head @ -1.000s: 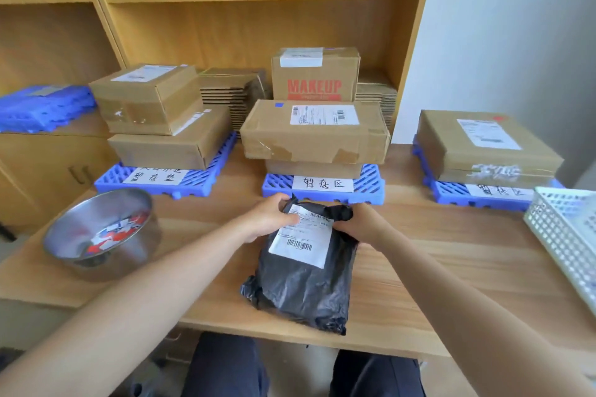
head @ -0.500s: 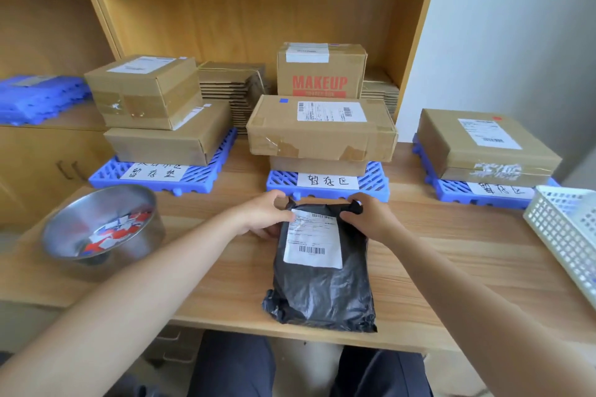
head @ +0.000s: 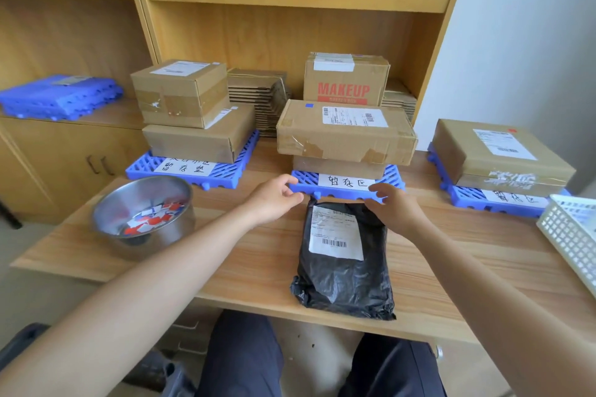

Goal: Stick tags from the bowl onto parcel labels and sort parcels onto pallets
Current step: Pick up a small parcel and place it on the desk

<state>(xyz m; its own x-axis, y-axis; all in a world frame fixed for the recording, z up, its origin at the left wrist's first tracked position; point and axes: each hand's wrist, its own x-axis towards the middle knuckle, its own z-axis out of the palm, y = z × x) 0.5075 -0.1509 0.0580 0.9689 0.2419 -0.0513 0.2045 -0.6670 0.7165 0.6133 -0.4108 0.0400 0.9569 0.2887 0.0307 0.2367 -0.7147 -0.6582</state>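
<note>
Head view: between the loosely spread left hand (head: 274, 200) and right hand (head: 394, 213), no tag is seen on the label (head: 335, 235) of the black parcel (head: 346, 284); untagged sorting is risked.

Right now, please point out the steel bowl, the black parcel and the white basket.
steel bowl (head: 124, 203), head view, inner wall
black parcel (head: 348, 284), head view, wrap below its label
white basket (head: 571, 242), head view, side wall

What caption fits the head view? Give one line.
Left hand and right hand poised at the far end of the black parcel, before the middle pallet; bowl alongside.
</note>
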